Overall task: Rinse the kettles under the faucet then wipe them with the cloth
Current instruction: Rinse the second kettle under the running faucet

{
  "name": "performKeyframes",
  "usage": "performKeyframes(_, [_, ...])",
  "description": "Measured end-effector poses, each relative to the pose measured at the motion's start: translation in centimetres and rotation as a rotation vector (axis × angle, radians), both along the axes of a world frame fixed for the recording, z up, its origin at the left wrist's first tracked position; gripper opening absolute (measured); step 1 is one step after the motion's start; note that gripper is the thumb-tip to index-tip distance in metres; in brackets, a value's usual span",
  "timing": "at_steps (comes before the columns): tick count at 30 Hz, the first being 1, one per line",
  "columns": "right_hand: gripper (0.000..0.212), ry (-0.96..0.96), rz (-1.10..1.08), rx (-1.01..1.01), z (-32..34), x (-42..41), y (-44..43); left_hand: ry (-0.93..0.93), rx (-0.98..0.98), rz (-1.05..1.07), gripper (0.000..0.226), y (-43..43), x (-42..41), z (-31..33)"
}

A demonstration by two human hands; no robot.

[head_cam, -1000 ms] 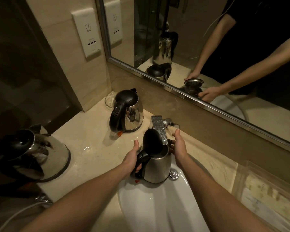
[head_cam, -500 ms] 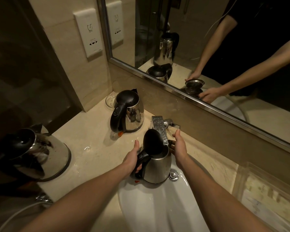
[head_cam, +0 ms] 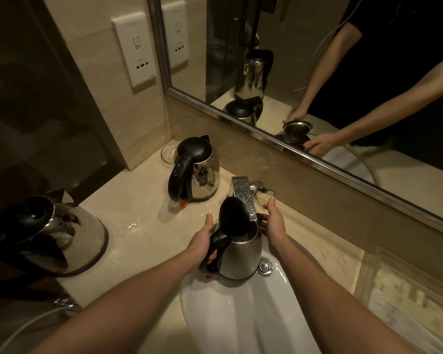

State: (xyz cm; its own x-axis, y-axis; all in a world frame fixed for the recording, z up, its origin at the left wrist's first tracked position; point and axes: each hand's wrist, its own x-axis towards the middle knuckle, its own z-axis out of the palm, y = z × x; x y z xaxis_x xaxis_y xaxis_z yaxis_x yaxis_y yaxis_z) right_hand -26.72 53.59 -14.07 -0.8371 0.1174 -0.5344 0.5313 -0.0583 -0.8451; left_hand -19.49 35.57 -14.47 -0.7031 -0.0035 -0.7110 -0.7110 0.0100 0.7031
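Note:
A steel kettle [head_cam: 243, 256] with its black lid flipped up stands at the back of the white sink [head_cam: 230, 315], its mouth under the chrome faucet [head_cam: 244, 198]. My left hand [head_cam: 201, 241] grips its black handle. My right hand [head_cam: 274, 223] lies against the kettle's right side near the rim, thumb raised toward the faucet's lever [head_cam: 265, 191]. A second kettle [head_cam: 197, 172], lid closed, stands on the counter behind and to the left. A third, wider kettle [head_cam: 54, 233] sits at the far left. No cloth is in view.
The beige counter [head_cam: 138, 226] is wet between the kettles. A glass dish [head_cam: 168, 153] sits in the corner behind the second kettle. A mirror [head_cam: 317, 72] runs along the back wall, a wall socket [head_cam: 136, 49] to its left. A clear tray [head_cam: 407, 297] lies at the right.

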Motion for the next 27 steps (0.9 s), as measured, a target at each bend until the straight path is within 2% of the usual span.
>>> performKeyframes(15, [0.101, -0.024, -0.002, -0.005, -0.4, -0.18, -0.18, 0.001, -0.012, -0.015, 0.082, -0.27, 0.03, 0.05])
performKeyframes(27, [0.095, -0.018, -0.003, 0.0, -0.28, -0.25, -0.18, -0.006, -0.016, -0.011, 0.083, -0.23, -0.04, 0.13])
